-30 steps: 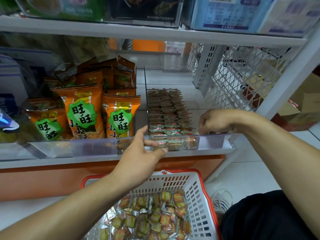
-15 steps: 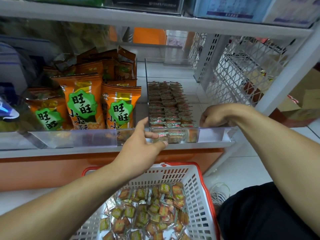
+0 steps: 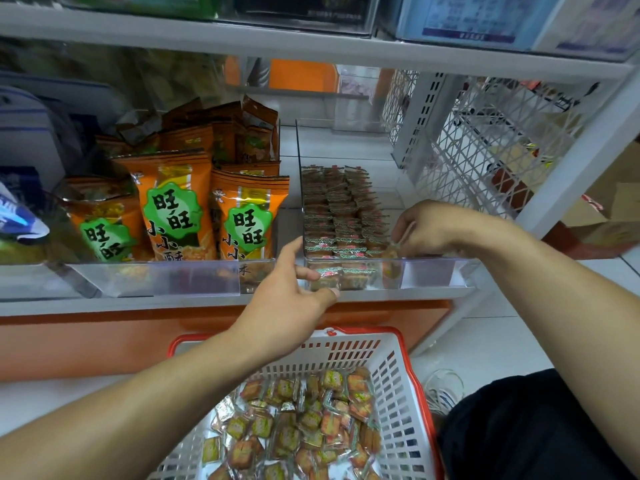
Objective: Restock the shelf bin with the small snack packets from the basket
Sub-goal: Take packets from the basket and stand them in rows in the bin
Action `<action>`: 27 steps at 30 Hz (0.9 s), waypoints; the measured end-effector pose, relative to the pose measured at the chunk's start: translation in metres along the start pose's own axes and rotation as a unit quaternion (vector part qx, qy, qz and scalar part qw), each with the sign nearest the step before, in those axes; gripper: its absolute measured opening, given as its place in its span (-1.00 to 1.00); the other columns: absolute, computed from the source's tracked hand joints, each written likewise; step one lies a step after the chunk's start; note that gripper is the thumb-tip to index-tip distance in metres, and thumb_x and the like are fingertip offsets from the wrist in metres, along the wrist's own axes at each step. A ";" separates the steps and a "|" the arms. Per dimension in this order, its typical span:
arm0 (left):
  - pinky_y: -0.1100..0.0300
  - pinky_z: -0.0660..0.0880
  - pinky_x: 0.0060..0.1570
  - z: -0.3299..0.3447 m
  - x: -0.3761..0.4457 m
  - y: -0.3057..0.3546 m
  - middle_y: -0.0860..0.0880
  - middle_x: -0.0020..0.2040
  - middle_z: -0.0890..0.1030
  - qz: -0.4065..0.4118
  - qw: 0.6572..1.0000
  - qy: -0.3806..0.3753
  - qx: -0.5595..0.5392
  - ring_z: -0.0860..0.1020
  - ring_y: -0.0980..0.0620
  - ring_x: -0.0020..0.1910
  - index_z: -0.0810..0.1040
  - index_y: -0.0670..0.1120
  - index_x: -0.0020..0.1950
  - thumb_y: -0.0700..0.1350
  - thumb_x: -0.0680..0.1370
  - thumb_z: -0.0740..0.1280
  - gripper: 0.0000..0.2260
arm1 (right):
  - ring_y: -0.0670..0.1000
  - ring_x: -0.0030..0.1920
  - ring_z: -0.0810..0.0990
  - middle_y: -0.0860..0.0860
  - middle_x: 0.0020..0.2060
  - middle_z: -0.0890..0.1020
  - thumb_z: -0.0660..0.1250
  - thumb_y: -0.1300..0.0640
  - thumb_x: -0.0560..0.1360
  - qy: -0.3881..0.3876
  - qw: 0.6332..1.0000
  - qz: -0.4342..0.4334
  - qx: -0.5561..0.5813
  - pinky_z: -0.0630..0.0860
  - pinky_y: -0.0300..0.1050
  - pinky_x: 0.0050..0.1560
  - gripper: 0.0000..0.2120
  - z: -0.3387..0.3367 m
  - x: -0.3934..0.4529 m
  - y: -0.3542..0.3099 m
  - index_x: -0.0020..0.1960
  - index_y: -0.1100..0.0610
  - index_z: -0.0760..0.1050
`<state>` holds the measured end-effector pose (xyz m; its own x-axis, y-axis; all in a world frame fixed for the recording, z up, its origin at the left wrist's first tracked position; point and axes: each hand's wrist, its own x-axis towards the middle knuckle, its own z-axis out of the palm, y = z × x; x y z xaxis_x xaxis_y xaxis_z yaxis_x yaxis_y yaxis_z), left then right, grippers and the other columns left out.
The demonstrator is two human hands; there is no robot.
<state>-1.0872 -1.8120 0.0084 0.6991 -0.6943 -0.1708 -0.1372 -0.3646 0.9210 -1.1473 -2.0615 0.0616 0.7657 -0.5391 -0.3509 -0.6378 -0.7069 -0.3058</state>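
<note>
A clear shelf bin [image 3: 300,188] holds neat rows of small snack packets [image 3: 337,216]. My left hand [image 3: 291,296] rests against the bin's front left corner, thumb up along the wall and fingers straight along the clear front strip. My right hand [image 3: 424,230] reaches into the bin's front right corner with curled fingers and pinches a small packet [image 3: 393,252] there. Below the shelf stands a white basket with a red rim [image 3: 407,362], with several loose snack packets [image 3: 304,424] lying in it.
Orange snack bags [image 3: 173,206] stand in the compartment left of the bin. A white wire grid rack [image 3: 485,143] closes the shelf's right side. Another shelf board [image 3: 311,46] runs overhead. My dark-clothed knee [image 3: 526,427] is beside the basket.
The view has shifted slightly. My right hand moved a little further into the bin's front right corner. My left hand stays at the bin's front.
</note>
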 end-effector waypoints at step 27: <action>0.52 0.46 -0.33 -0.001 -0.003 -0.002 0.20 0.13 0.51 0.001 1.000 -0.003 0.031 0.59 0.36 -0.11 -0.05 0.17 0.65 0.02 0.54 0.48 -0.13 | -0.01 -0.27 0.59 0.03 -0.19 0.67 0.58 0.21 0.35 -0.125 0.991 0.041 0.002 0.50 -0.23 -0.37 -0.72 0.016 0.016 -0.013 0.01 0.25 0.61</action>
<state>-1.0883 -1.8081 0.0070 0.6946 -0.6985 -0.1721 -0.1816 -0.4017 0.8976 -1.1285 -2.0540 0.0459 0.6669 -0.4646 -0.5826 -0.6979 -0.6634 -0.2699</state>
